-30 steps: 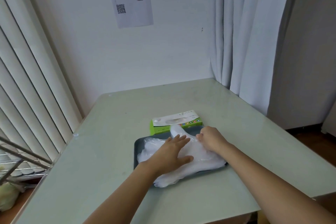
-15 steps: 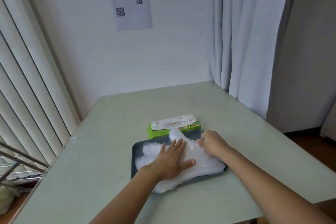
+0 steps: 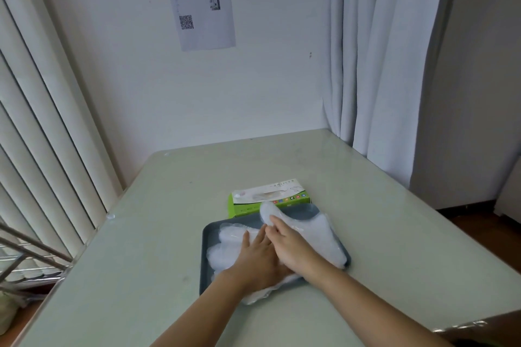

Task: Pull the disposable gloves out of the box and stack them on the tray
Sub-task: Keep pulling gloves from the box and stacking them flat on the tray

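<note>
Right hand (image 3: 293, 248) slid beside left hand (image 3: 258, 258), both flat on gloves (image 3: 315, 234) overhanging tray (image 3: 207, 267).

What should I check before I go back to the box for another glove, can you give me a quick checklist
1. Both hands free to lift: ok. The left hand and right hand lie flat on the glove pile, gripping nothing.
2. Pile inside the tray: not ok. Gloves spill over its near edge onto the table.
3. Box within reach: ok, right behind the tray.
4. Path to the box clear: ok. Nothing stands between.
5. Glove ready at the box opening: cannot tell.
</note>
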Available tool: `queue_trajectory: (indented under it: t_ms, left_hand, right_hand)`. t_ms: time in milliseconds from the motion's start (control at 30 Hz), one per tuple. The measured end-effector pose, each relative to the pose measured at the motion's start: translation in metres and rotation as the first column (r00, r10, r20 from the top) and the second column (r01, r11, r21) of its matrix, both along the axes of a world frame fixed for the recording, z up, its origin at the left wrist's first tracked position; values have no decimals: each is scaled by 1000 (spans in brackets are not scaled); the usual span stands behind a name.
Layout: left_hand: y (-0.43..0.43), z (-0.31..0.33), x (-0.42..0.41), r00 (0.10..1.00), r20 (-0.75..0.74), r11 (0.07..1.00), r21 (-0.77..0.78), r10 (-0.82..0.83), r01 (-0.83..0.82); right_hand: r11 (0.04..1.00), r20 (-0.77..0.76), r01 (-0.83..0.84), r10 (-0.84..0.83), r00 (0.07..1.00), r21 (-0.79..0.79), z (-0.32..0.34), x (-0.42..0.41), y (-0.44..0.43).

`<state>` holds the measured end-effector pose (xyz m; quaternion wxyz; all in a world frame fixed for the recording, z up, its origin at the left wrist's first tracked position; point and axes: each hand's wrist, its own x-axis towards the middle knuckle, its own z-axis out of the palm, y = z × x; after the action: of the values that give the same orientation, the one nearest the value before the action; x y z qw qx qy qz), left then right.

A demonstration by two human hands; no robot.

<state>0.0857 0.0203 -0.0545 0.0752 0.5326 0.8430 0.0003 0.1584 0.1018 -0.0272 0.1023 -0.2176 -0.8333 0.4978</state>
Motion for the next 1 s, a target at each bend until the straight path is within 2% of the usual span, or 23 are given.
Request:
queue_trajectory:
  t_ms: [67, 167, 300, 367, 533, 700, 867, 933, 1000]
  left_hand:
    - [0, 1, 2, 1000, 0, 1000, 7, 20, -20]
    - [-2, 0, 2, 998, 38, 998, 43, 45, -47]
    - [-8, -2, -2, 992, 47, 992, 28, 120, -122]
    - [-14, -2, -4, 984, 58, 986, 8, 167, -167]
    - [-38, 7, -8, 973, 32, 972, -63, 226, -224]
    - [-47, 15, -11, 938, 59, 926, -191, 342, -326]
    - [-51, 28, -12, 920, 90, 905, -240, 382, -352]
    - [-53, 38, -17, 913, 128, 897, -278, 388, -343]
    - [-51, 52, -25, 885, 218, 899, -255, 411, -355]
  right_hand:
    - [999, 60, -25, 23, 998, 43, -11, -1, 3]
    - [970, 171, -118, 82, 982, 211, -19, -3, 12]
    - [866, 347, -229, 70, 935, 444, -21, 3, 25]
    - [811, 404, -288, 70, 912, 509, -24, 9, 33]
    - [733, 516, -413, 99, 851, 541, -22, 20, 50]
    - [719, 554, -458, 122, 823, 523, -21, 20, 52]
    - [704, 591, -487, 119, 798, 516, -14, 19, 52]
    - [684, 609, -512, 123, 784, 520, -7, 16, 53]
    - [639, 550, -485, 113, 827, 598, 2, 4, 58]
